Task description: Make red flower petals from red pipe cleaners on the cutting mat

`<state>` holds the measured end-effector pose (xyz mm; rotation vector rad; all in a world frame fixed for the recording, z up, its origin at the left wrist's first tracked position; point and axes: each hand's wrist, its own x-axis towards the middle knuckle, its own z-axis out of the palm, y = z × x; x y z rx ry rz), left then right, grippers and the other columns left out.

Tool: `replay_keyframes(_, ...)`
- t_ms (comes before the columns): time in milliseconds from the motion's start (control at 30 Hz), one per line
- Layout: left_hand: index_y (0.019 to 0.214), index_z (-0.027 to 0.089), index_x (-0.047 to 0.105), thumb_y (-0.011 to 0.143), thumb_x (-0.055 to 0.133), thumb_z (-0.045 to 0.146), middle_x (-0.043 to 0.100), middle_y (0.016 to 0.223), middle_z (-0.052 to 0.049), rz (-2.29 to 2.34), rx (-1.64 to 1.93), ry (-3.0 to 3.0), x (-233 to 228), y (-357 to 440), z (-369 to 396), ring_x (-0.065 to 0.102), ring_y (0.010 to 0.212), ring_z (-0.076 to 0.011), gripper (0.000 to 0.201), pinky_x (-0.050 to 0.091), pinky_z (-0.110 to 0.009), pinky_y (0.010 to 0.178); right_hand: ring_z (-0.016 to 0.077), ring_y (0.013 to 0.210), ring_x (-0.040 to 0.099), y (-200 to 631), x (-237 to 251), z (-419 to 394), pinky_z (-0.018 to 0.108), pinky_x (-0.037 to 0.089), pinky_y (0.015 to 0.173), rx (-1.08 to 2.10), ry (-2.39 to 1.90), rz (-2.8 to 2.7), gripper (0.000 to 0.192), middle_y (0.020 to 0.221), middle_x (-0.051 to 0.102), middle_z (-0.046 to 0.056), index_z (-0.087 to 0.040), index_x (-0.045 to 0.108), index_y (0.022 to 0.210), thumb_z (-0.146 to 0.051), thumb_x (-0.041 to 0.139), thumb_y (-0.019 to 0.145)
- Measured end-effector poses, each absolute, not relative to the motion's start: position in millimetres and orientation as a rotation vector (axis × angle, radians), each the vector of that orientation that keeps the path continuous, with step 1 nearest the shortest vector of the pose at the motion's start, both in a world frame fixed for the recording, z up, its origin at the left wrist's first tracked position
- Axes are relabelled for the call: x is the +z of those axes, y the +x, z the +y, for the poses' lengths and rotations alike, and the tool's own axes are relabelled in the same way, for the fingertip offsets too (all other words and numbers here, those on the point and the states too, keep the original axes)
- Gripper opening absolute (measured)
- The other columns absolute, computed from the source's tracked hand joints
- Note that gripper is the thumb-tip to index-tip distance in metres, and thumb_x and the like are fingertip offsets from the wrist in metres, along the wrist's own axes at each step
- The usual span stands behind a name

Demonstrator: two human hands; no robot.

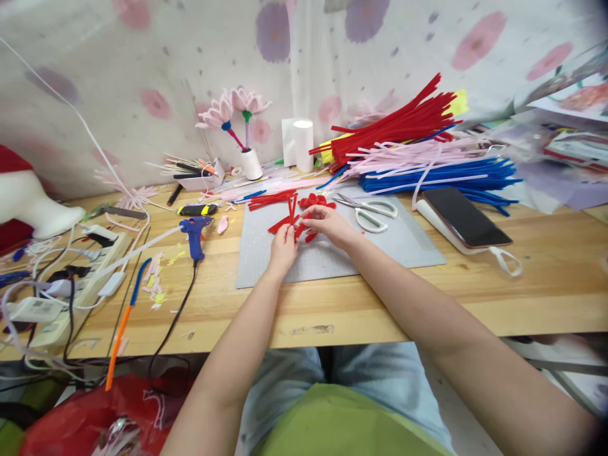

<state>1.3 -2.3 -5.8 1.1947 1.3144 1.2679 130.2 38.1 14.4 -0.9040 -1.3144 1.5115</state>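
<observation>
Over the grey cutting mat both of my hands work on a bundle of short red pipe cleaners. My left hand pinches the lower ends of the bundle. My right hand grips bent red pieces at the bundle's right side. More cut red pieces lie on the mat just beyond my hands, and looped red pieces sit behind my right hand.
White-handled scissors lie right of my hands, a black phone farther right. Piles of red, pink and blue pipe cleaners fill the back right. A blue glue gun, power strips and cables crowd the left. Pink pipe-cleaner flowers stand at the back.
</observation>
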Motion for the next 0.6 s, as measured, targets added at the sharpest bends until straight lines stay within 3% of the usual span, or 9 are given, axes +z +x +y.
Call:
replay_keyframes(133, 0.082, 0.015, 0.052, 0.084, 0.039, 0.032, 0.050, 0.065, 0.001, 1.262, 1.252, 1.175, -4.8, 0.2, -2.3, 0.045, 0.046, -0.0051, 0.020, 0.032, -0.016, 0.035, 0.0106, 0.067, 0.060, 143.3, 16.4, 50.5, 0.027, 0.052, 0.063, 1.330, -0.867, -1.134, 0.027, 0.075, 0.061, 0.000, -0.018, 0.053, 0.083, -0.030, 0.066, 0.062)
replay_keyframes(300, 0.083, 0.015, 0.054, 0.084, 0.038, 0.031, 0.050, 0.061, 0.002, 1.292, 1.162, 1.382, -12.6, -0.8, -0.8, 0.041, 0.043, -0.0042, 0.023, 0.031, -0.016, 0.038, 0.0113, 0.073, 0.060, 152.3, 18.1, 59.4, 0.027, 0.053, 0.066, 1.022, -0.880, -1.008, 0.027, 0.082, 0.058, -0.001, -0.022, 0.048, 0.087, -0.033, 0.062, 0.066)
replay_keyframes(600, 0.080, 0.016, 0.059, 0.082, 0.040, 0.033, 0.053, 0.058, 0.001, 1.395, 1.144, 1.545, -16.4, -3.3, 0.8, 0.045, 0.050, -0.0074, 0.025, 0.035, -0.019, 0.051, 0.0108, 0.069, 0.059, 147.8, 20.1, 51.8, 0.024, 0.050, 0.060, 1.107, -0.891, -1.119, 0.035, 0.081, 0.058, 0.000, -0.022, 0.044, 0.089, -0.044, 0.059, 0.066)
